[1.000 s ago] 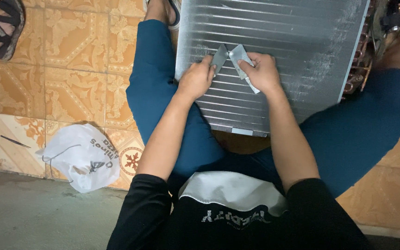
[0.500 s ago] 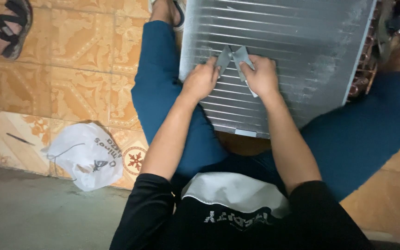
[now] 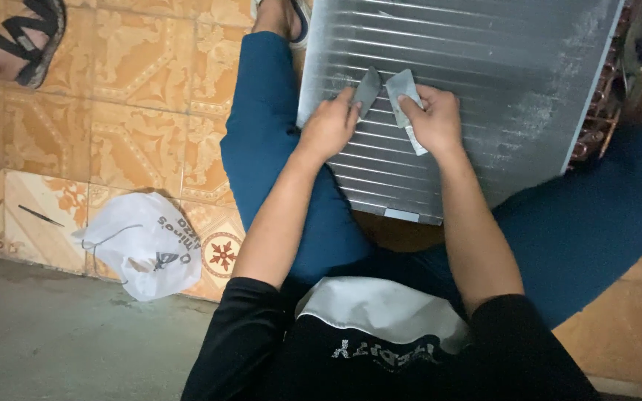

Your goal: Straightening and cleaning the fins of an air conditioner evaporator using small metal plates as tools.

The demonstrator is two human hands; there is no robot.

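A finned metal coil panel [image 3: 484,82] filled the upper right of the frame, propped across the seated person's blue-trousered legs [image 3: 269,163]. The left hand [image 3: 328,128] rested on the fins at upper centre, its fingers clenched on a small grey pad [image 3: 366,89]. Just beside it, the right hand [image 3: 434,119] pressed on the panel too, fingers closed around a second grey pad [image 3: 404,93]. A white plastic bag [image 3: 143,245] lay on the patterned tile floor [image 3: 135,96] at lower left; a sandal [image 3: 27,37] showed at upper left.

Home floor used as repair spot, patterned orange floor tiles [image 3: 120,96], sandal [image 3: 27,37], plastic bag [image 3: 146,245], finned coil panel [image 3: 477,82]
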